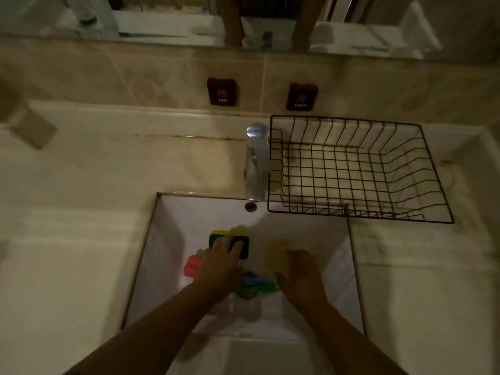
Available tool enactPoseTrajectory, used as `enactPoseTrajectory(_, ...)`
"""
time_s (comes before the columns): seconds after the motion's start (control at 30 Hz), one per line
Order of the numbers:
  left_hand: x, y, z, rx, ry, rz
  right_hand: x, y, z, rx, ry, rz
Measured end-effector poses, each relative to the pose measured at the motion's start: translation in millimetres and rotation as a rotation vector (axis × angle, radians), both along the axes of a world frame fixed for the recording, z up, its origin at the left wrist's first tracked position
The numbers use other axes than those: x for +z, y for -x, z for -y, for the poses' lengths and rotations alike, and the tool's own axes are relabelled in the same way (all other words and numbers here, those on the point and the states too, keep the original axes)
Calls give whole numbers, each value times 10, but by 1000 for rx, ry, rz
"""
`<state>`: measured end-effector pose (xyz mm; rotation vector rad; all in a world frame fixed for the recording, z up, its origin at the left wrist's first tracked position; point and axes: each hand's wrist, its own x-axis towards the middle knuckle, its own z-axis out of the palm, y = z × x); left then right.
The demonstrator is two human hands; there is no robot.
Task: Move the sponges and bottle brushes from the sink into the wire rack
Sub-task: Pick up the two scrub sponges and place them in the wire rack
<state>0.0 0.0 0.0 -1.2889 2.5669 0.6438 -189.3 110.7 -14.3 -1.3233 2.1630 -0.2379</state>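
Observation:
Both my hands are down in the white sink (167, 239). My left hand (220, 263) lies with spread fingers on a green and yellow sponge (238, 236). My right hand (303, 272) closes on a yellow sponge (276, 253). A red, ridged object (192, 266) lies left of my left hand. Between my wrists, blue (254, 280) and green brush handles (259, 288) lie over the drain. The black wire rack (351, 171) stands on the counter to the right of the tap, with nothing in it.
A chrome tap (257, 161) rises at the sink's back edge, touching the rack's left side. Hot (222, 92) and cold labels (301, 96) hang on the tiled wall. Beige counter (67, 212) stretches left and right of the sink.

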Motion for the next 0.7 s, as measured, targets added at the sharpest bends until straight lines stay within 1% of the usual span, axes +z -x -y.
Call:
enactPoseTrajectory(0.07, -111, 45, 47, 18, -1, 24, -51, 40, 55, -81, 25, 51)
enactPoseTrajectory(0.13, -225, 63, 99, -21, 56, 59, -116, 87, 104, -110, 16, 66)
enactPoseTrajectory(0.27, -386, 95, 212, -100, 147, 63, -320, 157, 195, -29, -105, -66)
enactPoseTrajectory(0.4, -553, 63, 148, -195, 179, 151, -432, 165, 279, 10, -90, -114)
enactPoseTrajectory(0.47, -618, 58, 104, -194, 157, 163, -470, 160, 311, 24, -84, -133)
enactPoseTrajectory(0.6, -647, 98, 75, -169, 117, 178, -533, 154, 340, -24, -65, -70)
enactPoseTrajectory(0.7, -620, 133, 82, -139, 75, 162, -567, 141, 365, -44, -115, 17)
